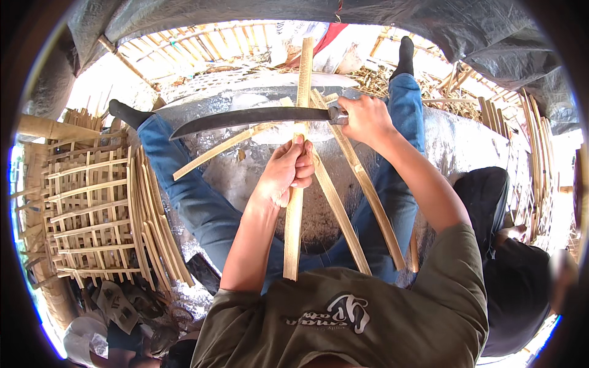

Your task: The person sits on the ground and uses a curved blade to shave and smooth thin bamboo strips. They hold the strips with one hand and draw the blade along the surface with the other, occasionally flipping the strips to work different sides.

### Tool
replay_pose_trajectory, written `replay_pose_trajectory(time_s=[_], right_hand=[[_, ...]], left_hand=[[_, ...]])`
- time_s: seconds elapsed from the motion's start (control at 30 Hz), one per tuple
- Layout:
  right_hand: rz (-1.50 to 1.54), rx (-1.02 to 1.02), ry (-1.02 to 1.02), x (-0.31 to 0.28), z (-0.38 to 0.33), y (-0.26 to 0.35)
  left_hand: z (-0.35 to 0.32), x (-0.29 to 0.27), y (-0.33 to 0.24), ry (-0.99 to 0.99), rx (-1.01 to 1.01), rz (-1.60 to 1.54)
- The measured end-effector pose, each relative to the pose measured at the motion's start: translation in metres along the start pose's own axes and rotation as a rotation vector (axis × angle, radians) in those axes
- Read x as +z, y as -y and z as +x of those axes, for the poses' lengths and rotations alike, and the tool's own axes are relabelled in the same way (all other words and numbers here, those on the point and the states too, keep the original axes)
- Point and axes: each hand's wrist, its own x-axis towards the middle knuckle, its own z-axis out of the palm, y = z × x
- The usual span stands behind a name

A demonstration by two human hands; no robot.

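My left hand [288,168] is closed around a long, pale bamboo strip [293,236], which runs away from me between my legs. In my right hand [367,119] is the handle of a machete [251,118]. Its long, dark, curved blade lies across the strip just beyond my left fingers, with the tip pointing left. Whether the edge touches the bamboo I cannot tell. To the right of the held strip lie a loose bamboo strip [340,211] and another bamboo strip [371,199]; a shorter bamboo strip [215,153] slants to the left.
My outstretched legs [190,172] frame the work. A lattice of bamboo slats [92,211] stands at the left beside a stack of strips [156,230]. Bamboo scraps [371,86] lie beyond my right leg. A person in dark clothes [512,270] is close on my right.
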Motion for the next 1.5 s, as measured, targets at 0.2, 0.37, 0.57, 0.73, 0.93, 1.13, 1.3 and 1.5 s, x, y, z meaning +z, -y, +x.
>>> replay_pose_trajectory(time_s=[0.2, 0.37, 0.57, 0.73, 0.93, 1.13, 1.3, 1.5], right_hand=[[0.048, 0.237, -0.016, -0.011, 0.032, -0.054], [0.213, 0.261, 0.003, 0.002, 0.027, -0.048], [0.133, 0.079, -0.097, 0.012, 0.016, -0.032], [0.025, 0.408, 0.016, 0.014, 0.056, -0.086], [0.131, 0.637, -0.011, 0.010, 0.047, -0.113], [0.491, 0.656, 0.136, 0.018, -0.004, -0.129], [1.110, 0.635, 0.163, -0.014, -0.099, -0.049], [1.329, 0.336, 0.313, -0.008, -0.162, 0.002]], left_hand=[[-0.003, 0.005, 0.009, 0.053, -0.077, -0.032], [0.018, 0.000, 0.008, 0.113, -0.041, -0.067], [0.017, 0.008, 0.004, 0.086, -0.047, -0.039], [0.006, 0.002, 0.020, 0.034, -0.137, -0.119], [-0.002, -0.006, 0.009, 0.033, -0.012, -0.001], [-0.006, 0.004, -0.004, 0.024, 0.178, -0.023], [-0.001, -0.011, -0.010, 0.099, 0.289, -0.003], [0.003, 0.001, -0.002, 0.009, 0.419, 0.123]])
